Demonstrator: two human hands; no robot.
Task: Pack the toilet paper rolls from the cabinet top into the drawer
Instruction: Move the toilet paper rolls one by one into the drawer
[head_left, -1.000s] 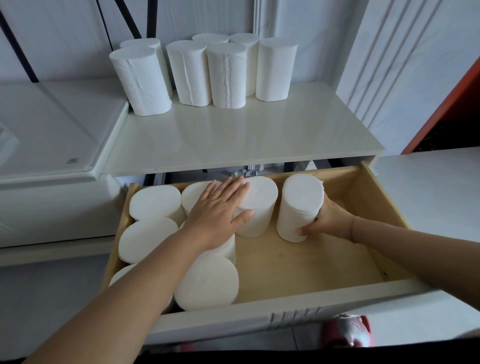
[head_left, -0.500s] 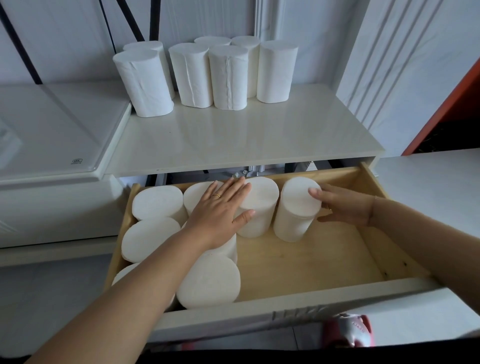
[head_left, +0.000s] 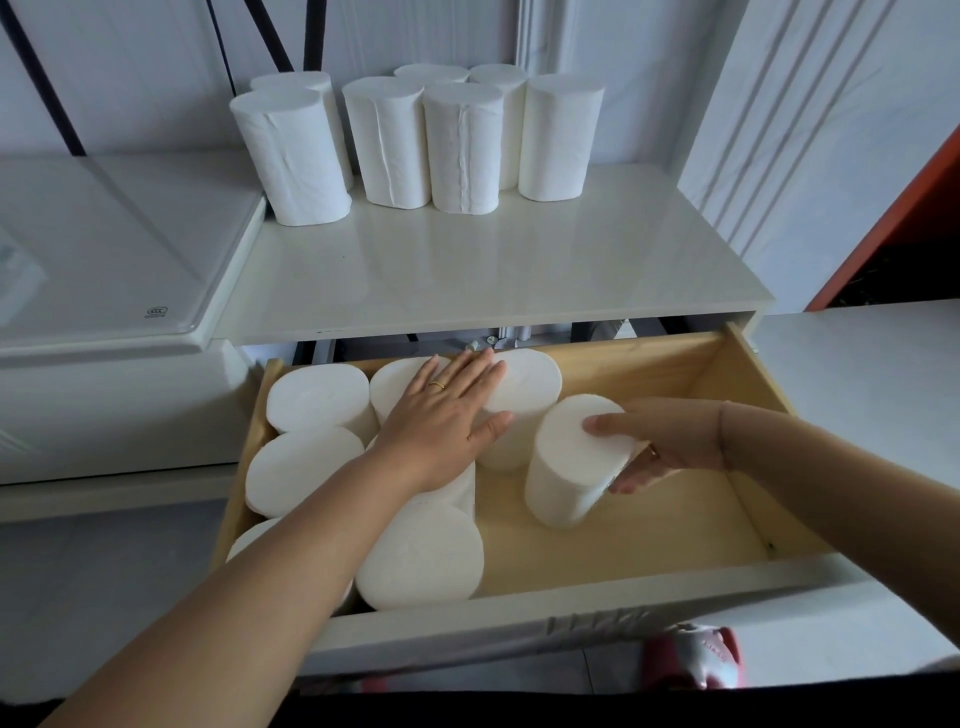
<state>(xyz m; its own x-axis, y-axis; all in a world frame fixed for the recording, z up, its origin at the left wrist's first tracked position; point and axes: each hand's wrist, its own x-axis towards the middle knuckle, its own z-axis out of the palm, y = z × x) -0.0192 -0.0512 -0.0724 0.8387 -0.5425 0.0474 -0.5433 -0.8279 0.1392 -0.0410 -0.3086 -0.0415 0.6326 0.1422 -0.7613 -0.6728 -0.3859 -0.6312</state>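
Observation:
The wooden drawer (head_left: 737, 384) is pulled out below the white cabinet top (head_left: 493, 270). Several white toilet paper rolls (head_left: 311, 400) stand upright in its left half. My left hand (head_left: 441, 415) lies flat, fingers spread, on the tops of the back-row rolls. My right hand (head_left: 670, 441) grips one roll (head_left: 571, 462) near the drawer's middle, thumb on its top and fingers around its right side; this roll tilts to the left. Several more rolls (head_left: 462, 150) stand upright at the back of the cabinet top.
The drawer's right half shows bare wooden floor (head_left: 649, 519). A white lidded appliance (head_left: 104, 260) adjoins the cabinet on the left. A white panelled wall (head_left: 805, 130) rises at the right. A pink and white slipper (head_left: 696, 654) is on the floor under the drawer front.
My right hand has pulled the roll from the back row toward the drawer's front and middle, tilting it. My left hand stays flat on the back rolls.

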